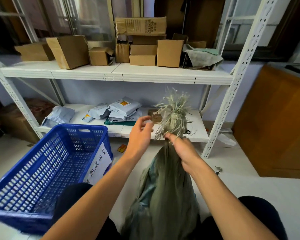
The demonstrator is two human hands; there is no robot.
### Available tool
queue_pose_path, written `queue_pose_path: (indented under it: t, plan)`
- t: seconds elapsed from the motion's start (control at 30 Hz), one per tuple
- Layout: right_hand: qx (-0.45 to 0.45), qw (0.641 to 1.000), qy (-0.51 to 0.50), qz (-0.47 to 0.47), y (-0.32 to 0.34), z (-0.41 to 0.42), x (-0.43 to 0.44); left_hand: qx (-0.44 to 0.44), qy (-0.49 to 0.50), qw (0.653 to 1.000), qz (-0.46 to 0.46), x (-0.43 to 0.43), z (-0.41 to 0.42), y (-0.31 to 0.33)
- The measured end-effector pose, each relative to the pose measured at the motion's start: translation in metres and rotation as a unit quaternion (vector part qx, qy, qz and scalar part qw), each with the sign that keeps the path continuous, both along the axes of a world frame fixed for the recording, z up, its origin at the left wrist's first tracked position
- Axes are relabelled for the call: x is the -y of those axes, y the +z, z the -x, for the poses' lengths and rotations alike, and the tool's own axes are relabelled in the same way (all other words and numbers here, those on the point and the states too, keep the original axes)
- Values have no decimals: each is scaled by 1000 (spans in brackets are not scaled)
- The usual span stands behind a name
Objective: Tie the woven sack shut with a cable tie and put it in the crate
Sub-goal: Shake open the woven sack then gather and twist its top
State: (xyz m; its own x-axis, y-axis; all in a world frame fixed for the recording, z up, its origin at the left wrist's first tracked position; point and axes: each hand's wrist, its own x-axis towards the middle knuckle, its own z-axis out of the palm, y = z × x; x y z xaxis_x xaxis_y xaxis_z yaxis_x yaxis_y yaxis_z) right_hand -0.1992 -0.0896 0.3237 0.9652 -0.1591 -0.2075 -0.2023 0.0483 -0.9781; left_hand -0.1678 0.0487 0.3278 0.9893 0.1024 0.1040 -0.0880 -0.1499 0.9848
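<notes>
Sack (164, 191), green and woven, stands upright on the floor between the person's knees. Right hand (182, 150) grips its gathered neck just under the frayed top (173, 111). Left hand (139, 135) hovers just beside that top, fingers loosely spread, holding nothing visible. Blue crate (24, 220) sits on the floor left of the sack. Behind, parcels (121, 110) lie on the lower shelf (196, 134), with cardboard boxes (142, 49) above.
</notes>
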Motion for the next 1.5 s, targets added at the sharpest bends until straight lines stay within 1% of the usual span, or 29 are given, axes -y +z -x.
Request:
queue_pose_path:
  t: [0.03, 0.1, 0.17, 0.2, 0.27, 0.33, 0.5, 0.6, 0.7, 0.8, 0.87, 0.93, 0.97, 1.07, 1.1, 1.13, 1.23, 1.3, 1.37, 1.43, 1.5]
  plan:
    - [-11, 999, -26, -24, 1, -4, 3, 35, 12, 999, -34, -6, 8, -18]
    - [-38, 995, -62, -64, 3, -13, 3, 70, -12, 987, -146, -11, 33, -54]
    - [-52, 991, -66, -102, 2, -20, -2, 31, -80, 968, -238, -6, 50, -91]
    - [-53, 990, -59, -119, 0, -23, -5, 2, -120, 958, -261, 0, 57, -104]
    - [-65, 986, -35, -147, -1, -24, -15, -29, -145, 960, -239, 12, 62, -117]
    - [-69, 984, 9, -161, 2, -20, -27, -46, -139, 973, -180, 23, 61, -119]
    - [-67, 984, 69, -149, 11, -21, -46, -65, -104, 988, -91, 37, 45, -109]
    - [-57, 986, 111, -114, 18, -27, -47, -43, -95, 992, -76, 40, 37, -102]
    - [-43, 988, 141, -56, 26, -32, -41, -29, -134, 990, -18, 44, 35, -84]
    - [-6, 994, 112, 9, 36, -35, -30, -65, -159, 984, 42, 49, 36, -77]
    - [18, 996, 77, 44, 40, -37, -24, -112, -168, 977, 74, 50, 35, -78]
    - [34, 997, 48, 55, 41, -40, -21, -152, -173, 970, 76, 49, 33, -79]
    - [34, 998, 42, 38, 42, -42, -21, -162, -180, 968, 71, 48, 33, -78]
    - [37, 996, 55, -65, 44, -46, -22, -171, -176, 967, 69, 53, 38, -77]
    - [41, 994, 66, -71, 45, -46, -22, -180, -170, 966, 78, 56, 40, -78]
    - [46, 995, 77, -52, 43, -45, -24, -192, -164, 964, 86, 59, 43, -80]
    - [68, 991, 91, 66, 39, -43, -27, -221, -139, 961, 90, 64, 42, -85]
    - [67, 987, 89, 117, 36, -46, -26, -231, -101, 966, 50, 66, 39, -87]
    - [57, 986, 109, 110, 36, -48, -22, -240, -58, 969, 20, 68, 36, -89]
    - [74, 984, 147, 65, 37, -48, -18, -252, -45, 966, 39, 69, 35, -89]
    - [85, 975, 194, 69, 35, -49, -12, -254, -42, 964, 70, 69, 32, -87]
